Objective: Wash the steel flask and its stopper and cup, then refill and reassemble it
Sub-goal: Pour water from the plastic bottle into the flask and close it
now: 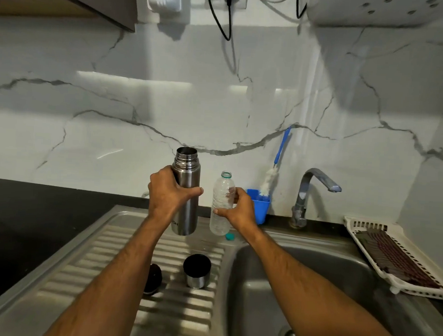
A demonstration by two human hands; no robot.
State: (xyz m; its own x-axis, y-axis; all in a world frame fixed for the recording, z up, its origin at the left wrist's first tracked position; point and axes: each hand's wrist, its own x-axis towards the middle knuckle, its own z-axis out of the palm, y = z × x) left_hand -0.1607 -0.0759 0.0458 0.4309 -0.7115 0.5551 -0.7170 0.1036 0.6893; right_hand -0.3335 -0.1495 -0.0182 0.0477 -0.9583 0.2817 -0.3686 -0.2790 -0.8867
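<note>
Left hand [168, 190] wrapped round uncapped steel flask [185, 191], mid-frame above drainboard [102, 259]; right hand [240, 211] clasping open plastic bottle [222, 201] just beside. Below: cup [197, 270], stopper [153, 280]. Teal cap [230, 236], blue holder [261, 204], brush [270, 179], tap [308, 195] rightward.

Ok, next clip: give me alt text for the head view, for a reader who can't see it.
Over a steel sink drainboard, the left hand grips an open steel flask upright while the right hand holds an uncapped clear plastic bottle beside it. The flask's cup and stopper sit on the drainboard nearer the camera.
</note>
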